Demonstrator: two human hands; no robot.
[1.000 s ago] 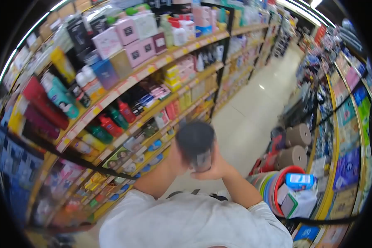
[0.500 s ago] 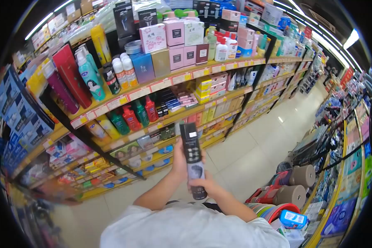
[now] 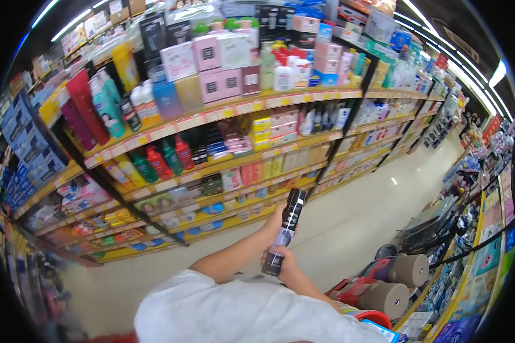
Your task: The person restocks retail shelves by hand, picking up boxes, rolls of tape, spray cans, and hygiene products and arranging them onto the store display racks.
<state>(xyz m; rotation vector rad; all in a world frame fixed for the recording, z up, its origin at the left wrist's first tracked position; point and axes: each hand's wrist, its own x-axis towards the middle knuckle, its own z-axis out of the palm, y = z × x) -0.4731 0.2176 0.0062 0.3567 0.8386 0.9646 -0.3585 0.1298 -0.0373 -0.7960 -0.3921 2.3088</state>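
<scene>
A tall black spray can (image 3: 292,214) with a greyish label on its lower half is held in front of my chest, its upper end leaning to the right. My left hand (image 3: 276,220) is closed round the can's upper part from the left, its fingers mostly behind it. Lower down, my right hand (image 3: 286,260) grips the can near its base, with the thumb across the front. The print on the can is too small to read.
A long store shelf (image 3: 212,114) with boxed toiletries, pump bottles and tubes runs along the left and ahead. To the right lie beige rolls (image 3: 390,299) and a red-rimmed basket (image 3: 377,318), beside another stocked shelf (image 3: 479,268). Tiled floor (image 3: 349,228) stretches between.
The can has moved right and tipped from nearly upright to a rightward lean, both hands still on it. My view has turned a little, shifting the shelves.
</scene>
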